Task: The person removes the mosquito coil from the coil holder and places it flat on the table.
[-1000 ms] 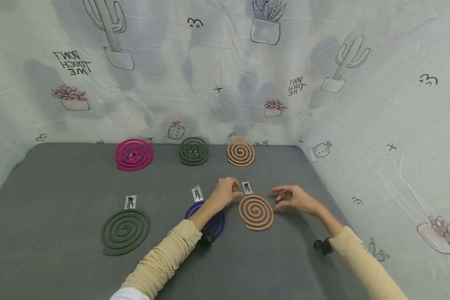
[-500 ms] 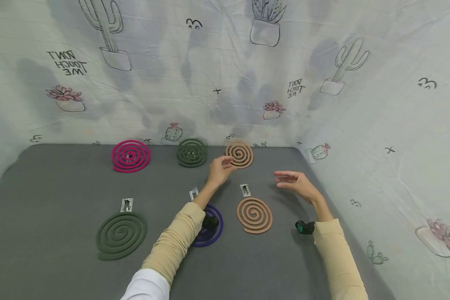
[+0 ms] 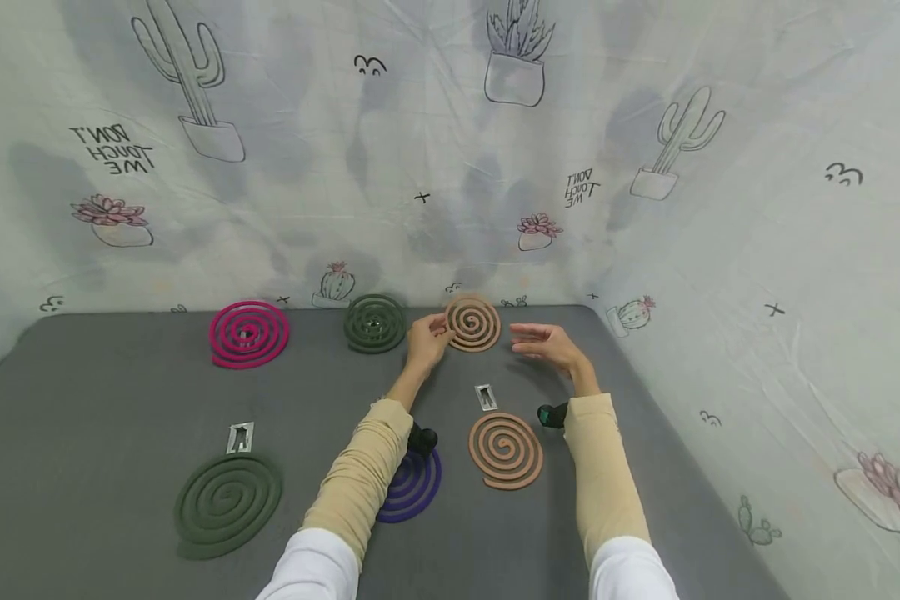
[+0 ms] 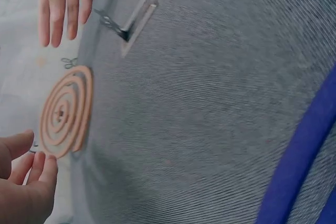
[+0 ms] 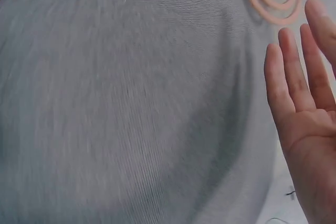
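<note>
Just moved from near tan coil (image 3: 504,444) to far edge of tabletop (image 3: 120,400), with left hand (image 3: 426,342) and right hand (image 3: 547,343) either side of far tan coil (image 3: 473,323), so probably onto that one. Gripping nothing: narrow thumb gap left, loose and straight right. Only clear from left wrist: raised prong (image 4: 109,23) on metal stand (image 4: 140,20).

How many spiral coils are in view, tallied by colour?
Pink: 1, the pink coil
Green: 2, the back green coil and front green coil
Tan: 2, the back tan coil and front tan coil
Blue: 1, the blue coil, partly hidden by the left arm
Total: 6
</note>
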`<state>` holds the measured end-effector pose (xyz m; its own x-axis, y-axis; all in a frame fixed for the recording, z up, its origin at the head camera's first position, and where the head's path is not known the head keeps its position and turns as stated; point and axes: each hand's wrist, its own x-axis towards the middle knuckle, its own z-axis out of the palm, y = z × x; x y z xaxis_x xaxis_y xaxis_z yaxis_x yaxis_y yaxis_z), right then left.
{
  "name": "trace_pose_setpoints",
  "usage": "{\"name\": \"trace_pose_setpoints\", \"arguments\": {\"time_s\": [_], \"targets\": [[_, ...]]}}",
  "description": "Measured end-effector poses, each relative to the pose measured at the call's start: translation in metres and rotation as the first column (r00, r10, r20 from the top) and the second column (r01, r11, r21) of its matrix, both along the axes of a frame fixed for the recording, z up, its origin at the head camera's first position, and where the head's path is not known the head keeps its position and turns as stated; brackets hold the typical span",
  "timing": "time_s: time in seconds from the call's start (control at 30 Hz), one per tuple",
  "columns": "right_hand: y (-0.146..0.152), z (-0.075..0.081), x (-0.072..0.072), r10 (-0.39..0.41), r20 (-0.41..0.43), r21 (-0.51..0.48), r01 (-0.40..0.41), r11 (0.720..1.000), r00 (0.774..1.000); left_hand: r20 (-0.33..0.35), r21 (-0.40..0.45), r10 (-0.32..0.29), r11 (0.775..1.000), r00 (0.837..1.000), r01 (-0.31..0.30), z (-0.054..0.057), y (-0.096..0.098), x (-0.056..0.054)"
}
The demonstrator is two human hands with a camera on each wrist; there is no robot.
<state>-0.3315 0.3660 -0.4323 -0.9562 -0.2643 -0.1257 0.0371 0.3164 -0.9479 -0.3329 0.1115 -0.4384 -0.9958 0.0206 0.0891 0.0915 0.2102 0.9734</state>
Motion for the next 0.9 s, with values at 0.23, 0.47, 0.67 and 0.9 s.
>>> {"name": "trace_pose_setpoints", "arguments": {"time_s": [0.23,0.47,0.67,0.9], "targets": [[-0.014,-0.017,-0.004,-0.094,0.051,-0.046,0.096,0.994,0.994,0.059,-0.029,0.045,0.999,0.997,-0.044,-0.019,0.004,0.002],[-0.026,-0.020,-0.012,-0.091,0.046,-0.124,0.096,0.988,0.995,0.077,-0.020,0.017,1.000,0.997,-0.015,-0.027,0.008,-0.002],[-0.032,-0.018,-0.023,-0.133,0.031,-0.138,0.136,0.981,0.991,0.096,-0.008,-0.034,0.999,0.995,0.035,-0.025,0.011,-0.008],[-0.037,-0.022,-0.034,-0.210,-0.047,-0.042,0.208,0.977,0.977,0.130,-0.047,-0.006,0.999,0.991,0.012,-0.024,0.014,-0.011]]}}
